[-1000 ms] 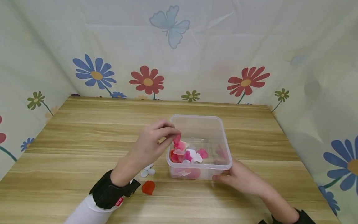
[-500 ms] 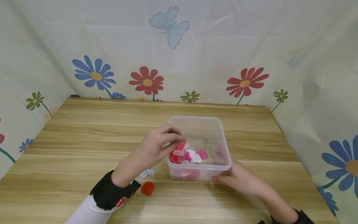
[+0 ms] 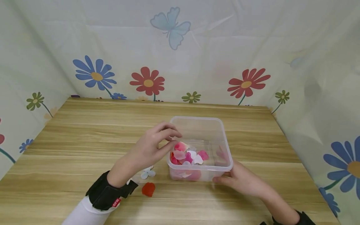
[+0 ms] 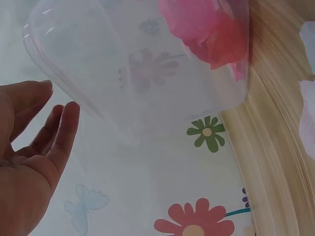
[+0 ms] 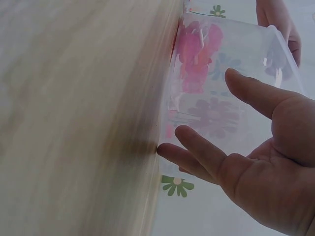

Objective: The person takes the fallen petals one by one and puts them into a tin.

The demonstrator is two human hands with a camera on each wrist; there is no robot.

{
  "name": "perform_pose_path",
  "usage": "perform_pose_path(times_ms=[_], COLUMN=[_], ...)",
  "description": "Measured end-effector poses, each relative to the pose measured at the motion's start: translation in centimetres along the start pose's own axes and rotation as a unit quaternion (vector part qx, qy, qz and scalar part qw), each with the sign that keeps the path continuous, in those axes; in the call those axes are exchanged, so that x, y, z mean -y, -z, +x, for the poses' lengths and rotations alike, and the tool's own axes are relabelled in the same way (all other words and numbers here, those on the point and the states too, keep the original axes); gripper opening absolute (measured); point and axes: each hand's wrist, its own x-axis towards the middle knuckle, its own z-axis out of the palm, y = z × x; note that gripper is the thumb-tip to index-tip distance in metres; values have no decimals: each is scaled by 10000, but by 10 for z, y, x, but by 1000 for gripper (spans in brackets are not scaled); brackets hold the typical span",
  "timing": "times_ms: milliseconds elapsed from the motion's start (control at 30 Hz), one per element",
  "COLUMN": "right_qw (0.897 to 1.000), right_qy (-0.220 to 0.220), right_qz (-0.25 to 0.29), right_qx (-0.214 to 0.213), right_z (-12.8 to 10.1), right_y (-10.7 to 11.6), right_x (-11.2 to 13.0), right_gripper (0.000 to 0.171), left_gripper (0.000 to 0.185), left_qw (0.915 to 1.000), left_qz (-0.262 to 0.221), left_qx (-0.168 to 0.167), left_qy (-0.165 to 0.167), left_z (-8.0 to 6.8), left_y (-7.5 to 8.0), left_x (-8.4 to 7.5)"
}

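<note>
The left hand hovers at the left rim of the clear plastic box, and its fingers are now loosely spread with nothing between them. One second ago it pinched a pink petal over this same corner; half a second ago the fingertips were low among the petals; now the thumb and the index finger are apart and the hand is a little higher, so the petal is released. It lies, I think, on top of the heap of petals in the box, at the near left part of the floor, but among so many pink, red and white pieces I cannot say surely which one it is. The left wrist view agrees: the fingers are straight and free, just beside the wall of the box, not touching it. The right hand is in the same place as before, at the near right corner of the box, with relaxed fingers against the wall; the right wrist view shows these fingers open at the corner, and whether they really press the plastic is hard to tell there. Two pieces remain outside on the wooden table, both near the left wrist: a white petal and a red petal. So one more petal is inside, and these two are not yet collected.
</note>
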Motion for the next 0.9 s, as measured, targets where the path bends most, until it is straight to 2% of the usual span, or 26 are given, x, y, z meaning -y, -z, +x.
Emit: perform_pose_path(times_ms=[200,300,567,733,900], right_qw=[10000,10000,10000,10000,10000], right_qy=[28,15,2,-4,-79], right_qz=[-26,-60,-79,-67,-33], right_qx=[-8,-20,-27,-16,-10], right_z=[0,0,0,-1,-1], right_y=[1,1,1,1,1], right_x=[0,1,0,1,1], right_gripper=[92,90,88,87,88], left_gripper=[26,27,24,22,20], left_qw=[9991,9985,9969,9951,9917], left_qz=[121,262,532,698,951], left_qx=[-375,-472,-481,-346,8], left_qy=[-142,-38,328,614,864], left_z=[-4,-7,-17,-22,-28], left_y=[5,7,11,12,12], left_x=[4,7,15,20,26])
